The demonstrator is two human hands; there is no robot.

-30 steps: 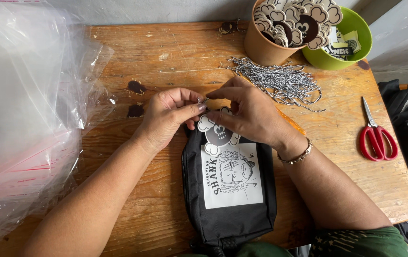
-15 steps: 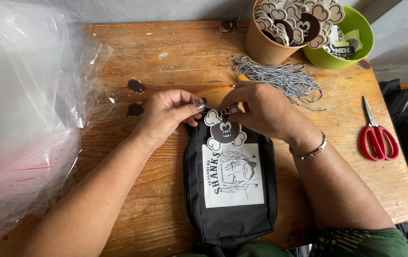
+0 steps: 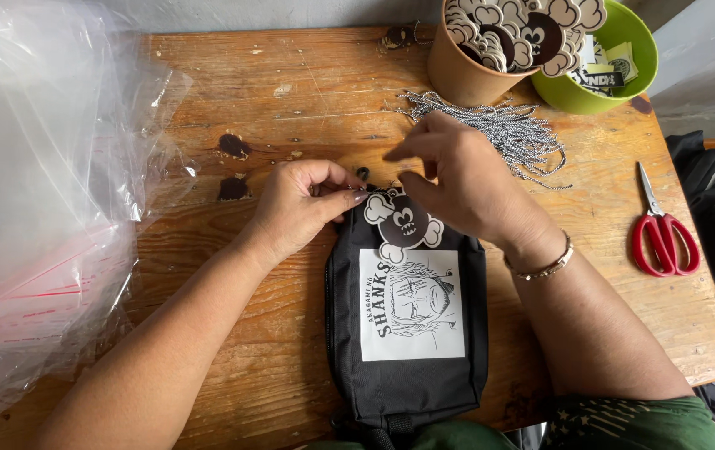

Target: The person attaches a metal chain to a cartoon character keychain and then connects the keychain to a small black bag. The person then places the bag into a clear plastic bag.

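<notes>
Currently: left hand pinching fingers together at top edge of pouch; right hand gripping cord above tag, tag lying on pouch.

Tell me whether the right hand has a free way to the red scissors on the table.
Probably yes. The right hand is at the top of the black pouch, and the red scissors lie in the open on that same side, on the wooden table. Only bare wood lies between them.
</notes>
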